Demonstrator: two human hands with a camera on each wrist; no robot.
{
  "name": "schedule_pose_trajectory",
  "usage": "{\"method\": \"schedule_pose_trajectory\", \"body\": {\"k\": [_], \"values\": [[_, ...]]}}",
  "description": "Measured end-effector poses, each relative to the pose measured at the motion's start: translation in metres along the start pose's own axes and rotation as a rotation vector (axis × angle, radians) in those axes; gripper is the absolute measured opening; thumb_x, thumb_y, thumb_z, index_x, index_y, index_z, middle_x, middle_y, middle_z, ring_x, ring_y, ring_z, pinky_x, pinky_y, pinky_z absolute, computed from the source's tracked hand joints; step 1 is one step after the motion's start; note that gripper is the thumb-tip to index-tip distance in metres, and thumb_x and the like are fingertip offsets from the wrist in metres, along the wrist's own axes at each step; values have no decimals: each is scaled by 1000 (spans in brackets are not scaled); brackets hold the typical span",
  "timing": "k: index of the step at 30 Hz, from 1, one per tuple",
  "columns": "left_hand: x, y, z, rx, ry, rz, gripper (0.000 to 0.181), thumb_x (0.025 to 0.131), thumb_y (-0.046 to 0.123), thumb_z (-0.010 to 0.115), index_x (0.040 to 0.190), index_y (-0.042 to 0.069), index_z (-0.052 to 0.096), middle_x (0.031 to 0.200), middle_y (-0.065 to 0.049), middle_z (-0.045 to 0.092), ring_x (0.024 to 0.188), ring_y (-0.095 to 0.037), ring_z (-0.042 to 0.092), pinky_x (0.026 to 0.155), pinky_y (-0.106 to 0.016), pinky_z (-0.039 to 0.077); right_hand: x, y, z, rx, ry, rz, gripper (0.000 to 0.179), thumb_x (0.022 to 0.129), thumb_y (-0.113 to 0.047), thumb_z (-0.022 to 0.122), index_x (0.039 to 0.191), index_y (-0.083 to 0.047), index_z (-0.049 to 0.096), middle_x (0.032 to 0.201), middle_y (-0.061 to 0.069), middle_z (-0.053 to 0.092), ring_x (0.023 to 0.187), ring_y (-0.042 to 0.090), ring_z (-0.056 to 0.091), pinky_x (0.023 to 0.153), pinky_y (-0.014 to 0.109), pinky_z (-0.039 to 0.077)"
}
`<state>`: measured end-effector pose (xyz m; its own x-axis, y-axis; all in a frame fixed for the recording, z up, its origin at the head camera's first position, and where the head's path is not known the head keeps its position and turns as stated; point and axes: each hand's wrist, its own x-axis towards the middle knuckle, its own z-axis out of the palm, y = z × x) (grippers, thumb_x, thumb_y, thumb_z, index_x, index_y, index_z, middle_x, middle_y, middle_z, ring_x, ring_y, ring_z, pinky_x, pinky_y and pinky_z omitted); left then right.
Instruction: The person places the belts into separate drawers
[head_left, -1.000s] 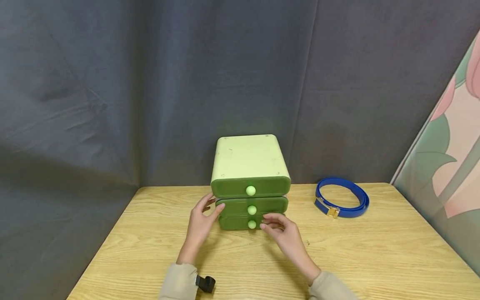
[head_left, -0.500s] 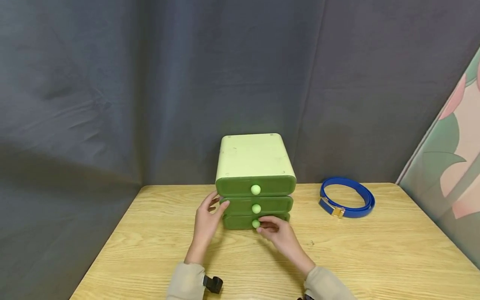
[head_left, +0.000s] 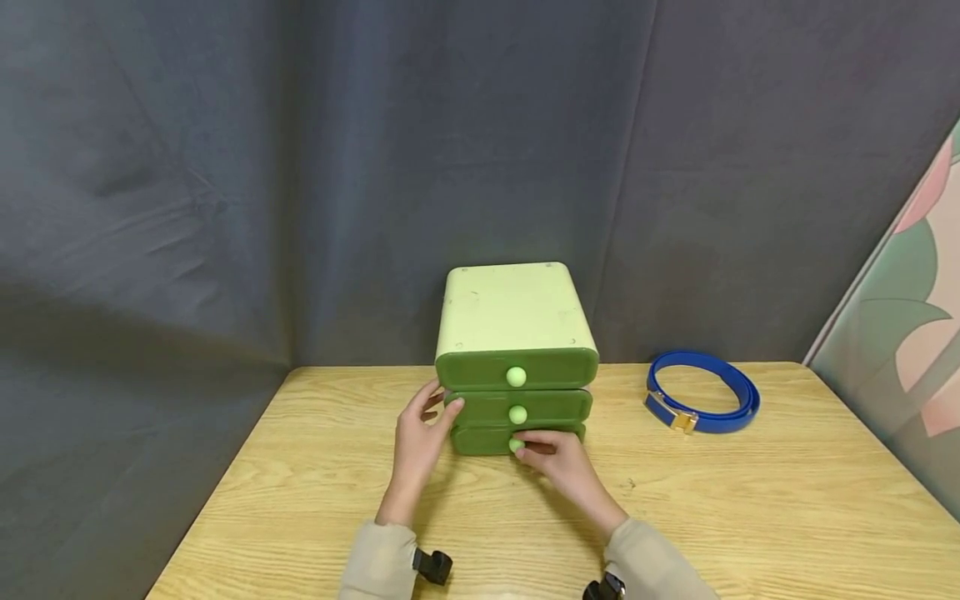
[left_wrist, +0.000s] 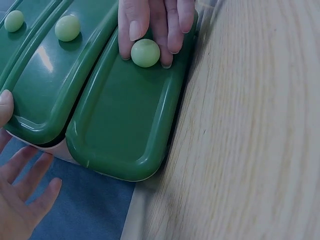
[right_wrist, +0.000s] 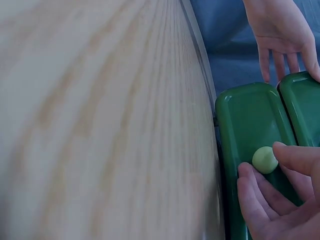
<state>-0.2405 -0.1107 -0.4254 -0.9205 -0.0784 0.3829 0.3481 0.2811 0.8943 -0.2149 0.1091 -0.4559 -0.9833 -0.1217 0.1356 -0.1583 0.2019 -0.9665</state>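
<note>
A small cabinet (head_left: 517, 308) with a pale cream-green top and three dark green drawers stands at the table's back. At the bottom drawer (head_left: 480, 440), my right hand (head_left: 566, 468) has its thumb and fingers around the round light green knob (right_wrist: 265, 160). My left hand (head_left: 417, 446) is at the cabinet's left side, with its thumb on the front corner of the middle drawer (head_left: 483, 408). Its other fingers reach along the side, fairly straight and spread in the left wrist view. The top drawer (head_left: 480, 371) is untouched. All three drawers look pushed in.
A coiled blue belt (head_left: 712, 421) with a gold buckle lies right of the cabinet on the wooden table (head_left: 750, 517). Behind hangs a dark grey curtain (head_left: 480, 150). A floral panel (head_left: 900, 350) stands along the right edge.
My right hand has moved left along the bottom drawer to its knob, and its fingers have closed around it. My left hand keeps its place on the cabinet. The view has shifted slightly.
</note>
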Motion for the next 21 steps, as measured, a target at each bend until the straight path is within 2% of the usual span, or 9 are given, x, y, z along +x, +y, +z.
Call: {"method": "schedule_pose_trajectory", "body": {"k": [7, 15, 21], "values": [[1, 0, -1, 5, 3, -21, 50, 90, 31, 75, 134, 11, 62, 131, -9, 63, 115, -26, 61, 95, -51, 46, 3, 0, 0, 51, 16, 43, 24, 91, -9, 71, 109, 8, 73, 98, 20, 73, 84, 33, 72, 70, 40, 59], [2, 2, -1, 10, 42, -1, 47, 86, 31, 79, 127, 13, 68, 132, -7, 63, 110, -22, 64, 92, -48, 49, 5, 0, -3, 119, 27, 65, 21, 93, 0, 66, 108, 15, 70, 96, 25, 72, 82, 34, 73, 71, 36, 59], [1, 2, -2, -11, 56, -24, 46, 85, 29, 80, 126, 12, 69, 133, -9, 62, 110, -24, 64, 93, -48, 48, 4, 0, -3, 116, 34, 79, 20, 92, 1, 66, 106, 14, 71, 94, 25, 72, 82, 35, 72, 72, 36, 59]]}}
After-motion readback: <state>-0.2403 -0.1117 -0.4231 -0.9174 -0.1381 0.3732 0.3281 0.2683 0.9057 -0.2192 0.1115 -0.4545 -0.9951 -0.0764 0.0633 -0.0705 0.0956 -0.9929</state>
